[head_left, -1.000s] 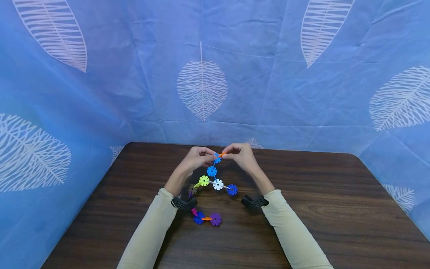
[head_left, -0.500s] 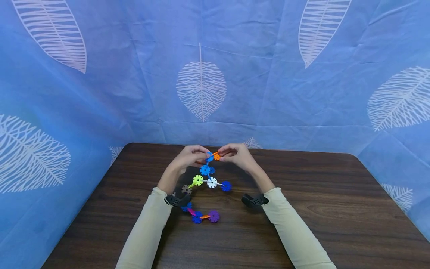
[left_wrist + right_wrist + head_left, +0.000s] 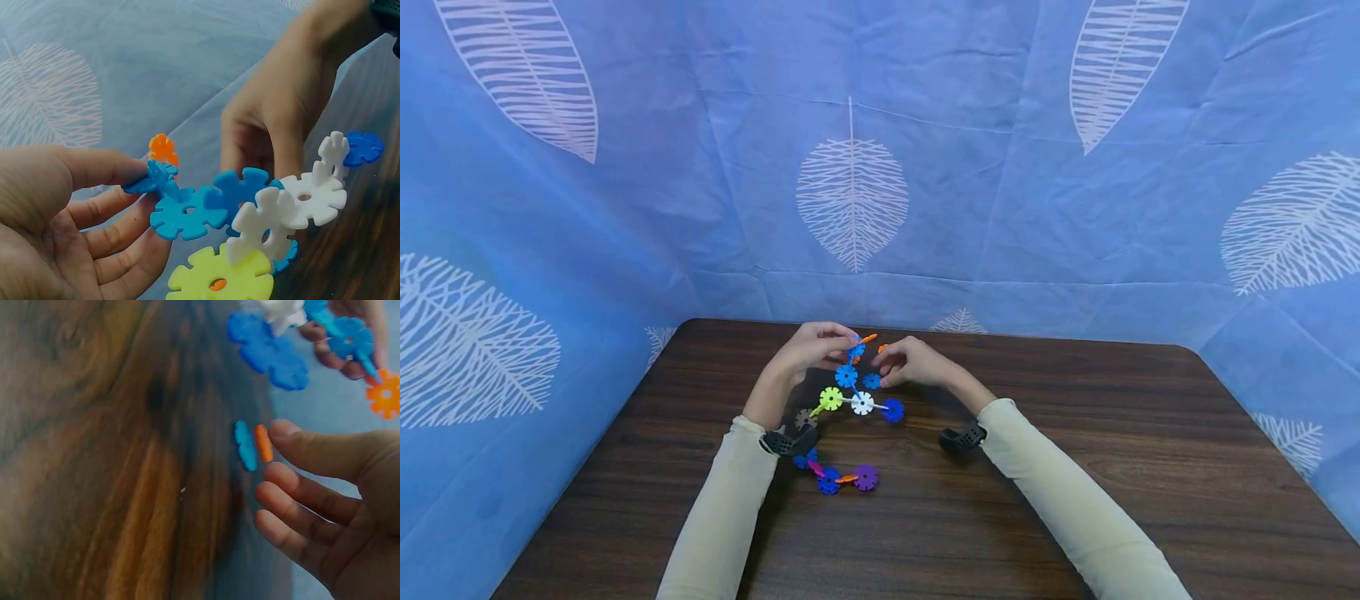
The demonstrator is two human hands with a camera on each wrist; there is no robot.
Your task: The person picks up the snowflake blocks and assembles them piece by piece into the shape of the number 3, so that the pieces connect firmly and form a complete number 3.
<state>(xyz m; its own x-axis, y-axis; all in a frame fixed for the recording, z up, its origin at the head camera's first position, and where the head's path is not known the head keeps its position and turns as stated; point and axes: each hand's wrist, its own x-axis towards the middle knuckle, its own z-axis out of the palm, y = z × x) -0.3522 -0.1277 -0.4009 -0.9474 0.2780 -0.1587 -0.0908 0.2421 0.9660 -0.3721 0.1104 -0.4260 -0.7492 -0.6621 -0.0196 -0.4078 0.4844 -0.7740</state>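
My left hand (image 3: 811, 348) pinches a blue snowflake disc (image 3: 161, 178) between thumb and finger. An orange snowflake disc (image 3: 164, 150) is slotted onto that one. From there a chain of notched discs runs down toward the table: blue (image 3: 846, 376), white (image 3: 862, 403), with a dark blue disc (image 3: 892, 410) on a right branch and a yellow-green disc (image 3: 831, 398) on the left. My right hand (image 3: 916, 364), fingers loosely bent, hovers beside a loose blue disc (image 3: 245, 447) and a loose orange disc (image 3: 264, 444), and nothing is visible in its grasp.
The chain's lower end curves past the left wristband (image 3: 790, 442) to a purple disc (image 3: 866, 477). Part of it is hidden by that wrist. A dark wooden table (image 3: 1075, 467) ends at a blue leaf-patterned cloth (image 3: 970, 200) behind the hands.
My right hand has let go of the orange disc at the chain's end and come down toward the loose discs. My left hand has shifted left, drawing the chain with it.
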